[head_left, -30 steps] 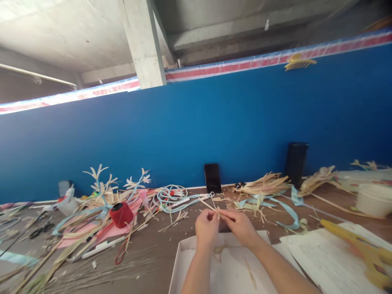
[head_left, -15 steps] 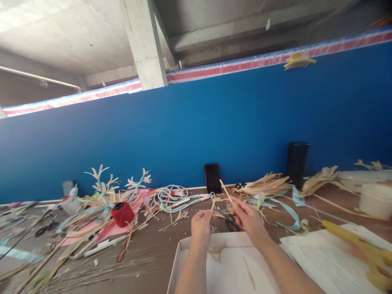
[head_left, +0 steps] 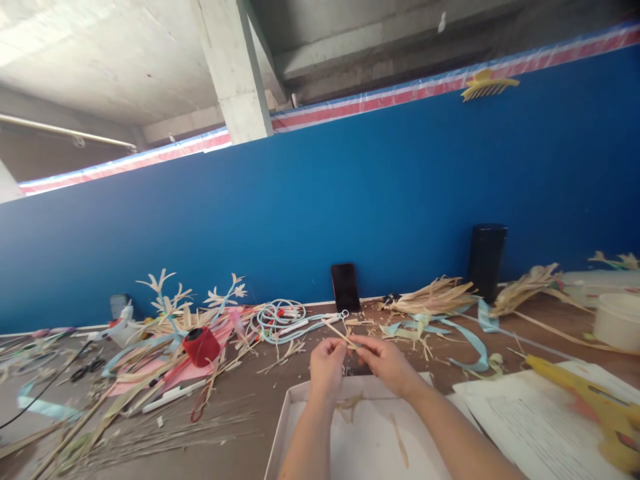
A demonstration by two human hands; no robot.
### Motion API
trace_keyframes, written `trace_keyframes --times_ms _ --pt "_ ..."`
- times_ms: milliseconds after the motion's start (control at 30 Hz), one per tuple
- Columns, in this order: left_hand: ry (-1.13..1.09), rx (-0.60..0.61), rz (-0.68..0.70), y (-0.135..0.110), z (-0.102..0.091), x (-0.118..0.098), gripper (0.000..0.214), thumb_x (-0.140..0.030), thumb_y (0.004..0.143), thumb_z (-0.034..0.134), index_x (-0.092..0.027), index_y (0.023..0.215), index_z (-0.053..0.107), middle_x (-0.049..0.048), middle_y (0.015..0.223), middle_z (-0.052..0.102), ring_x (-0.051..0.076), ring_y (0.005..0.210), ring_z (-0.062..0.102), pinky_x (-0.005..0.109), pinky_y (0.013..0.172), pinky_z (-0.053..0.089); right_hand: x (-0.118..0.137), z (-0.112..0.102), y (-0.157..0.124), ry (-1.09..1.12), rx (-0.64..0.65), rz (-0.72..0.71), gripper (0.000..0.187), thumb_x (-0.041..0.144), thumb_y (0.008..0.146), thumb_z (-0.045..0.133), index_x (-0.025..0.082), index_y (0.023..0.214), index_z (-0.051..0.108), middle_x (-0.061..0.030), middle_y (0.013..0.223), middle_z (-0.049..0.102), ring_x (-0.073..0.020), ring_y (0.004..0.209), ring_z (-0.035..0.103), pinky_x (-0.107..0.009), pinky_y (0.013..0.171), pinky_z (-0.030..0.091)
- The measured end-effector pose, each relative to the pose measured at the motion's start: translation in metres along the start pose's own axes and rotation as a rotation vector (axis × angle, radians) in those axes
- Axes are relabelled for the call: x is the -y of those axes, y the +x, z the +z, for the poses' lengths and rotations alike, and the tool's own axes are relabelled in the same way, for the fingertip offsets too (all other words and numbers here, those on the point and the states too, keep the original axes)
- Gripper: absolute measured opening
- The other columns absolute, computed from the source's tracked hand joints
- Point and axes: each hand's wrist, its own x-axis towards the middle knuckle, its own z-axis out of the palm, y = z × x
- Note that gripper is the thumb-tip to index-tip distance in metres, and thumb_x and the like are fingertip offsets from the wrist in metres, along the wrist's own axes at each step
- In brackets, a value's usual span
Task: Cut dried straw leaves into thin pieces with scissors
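My left hand (head_left: pixel 329 363) and my right hand (head_left: pixel 387 362) meet above the far edge of a shallow white box (head_left: pixel 370 433). Between their fingertips runs a thin pale straw strip (head_left: pixel 336 331), slanting up to the left. The right thumb and fingers pinch it; the left fingers are closed at its lower part, where the fingers partly hide it. Something dark shows beneath the hands, mostly covered. A few dry straw scraps (head_left: pixel 399 440) lie in the box.
Left stand a red thread spool (head_left: pixel 201 347), pale straw flowers (head_left: pixel 163 293) and a coiled blue cord (head_left: pixel 280 320). A phone (head_left: pixel 345 288) leans on the blue partition (head_left: pixel 300 220). Right are dried husks (head_left: pixel 435 297), a black cylinder (head_left: pixel 487 260), papers (head_left: pixel 530 413) and a yellow glue gun (head_left: pixel 590 400).
My right hand has moved left and down to meet the left hand. The straw strip has swung from leaning right to lying at a low slant. The black-handled scissors beneath are now largely hidden.
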Motion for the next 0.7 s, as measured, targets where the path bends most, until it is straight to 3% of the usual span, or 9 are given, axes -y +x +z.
trace_keyframes --times_ms 267,367,533,700 --pt "0.082 -0.025 0.002 0.0 -0.001 -0.001 0.027 -0.041 0.065 0.06 -0.014 0.063 0.063 -0.0011 0.047 0.051 0.009 0.043 0.043 0.02 0.044 0.03 0.0 -0.002 0.0 -0.121 0.052 -0.131 0.04 0.027 0.083 0.046 0.023 0.121 0.057 -0.0021 0.078 0.065 -0.0165 0.07 0.058 -0.03 0.069 0.048" --pt "0.079 -0.03 -0.005 0.0 -0.002 -0.001 0.03 -0.044 0.065 0.061 -0.014 0.062 0.062 -0.0015 0.046 0.05 0.009 0.043 0.042 0.02 0.044 0.03 0.001 0.001 -0.001 -0.23 0.009 -0.211 0.038 0.024 0.084 0.043 0.025 0.118 0.06 -0.0037 0.09 0.066 -0.0165 0.076 0.058 -0.029 0.074 0.046" --pt "0.071 -0.07 -0.001 0.002 -0.005 0.001 0.031 -0.045 0.064 0.062 -0.014 0.062 0.06 -0.0014 0.047 0.05 0.009 0.044 0.043 0.02 0.044 0.031 0.005 0.01 -0.005 -0.562 -0.084 -0.276 0.048 0.013 0.084 0.035 0.033 0.125 0.052 -0.0032 0.095 0.062 -0.0146 0.078 0.059 -0.024 0.07 0.044" --pt "0.043 -0.087 -0.014 0.003 -0.005 0.002 0.028 -0.041 0.064 0.062 -0.014 0.062 0.059 -0.0019 0.048 0.05 0.007 0.04 0.04 0.019 0.042 0.03 0.012 0.015 -0.01 -0.895 -0.121 -0.27 0.059 0.008 0.081 0.038 0.038 0.131 0.042 -0.0009 0.09 0.059 -0.0118 0.067 0.058 -0.02 0.057 0.037"
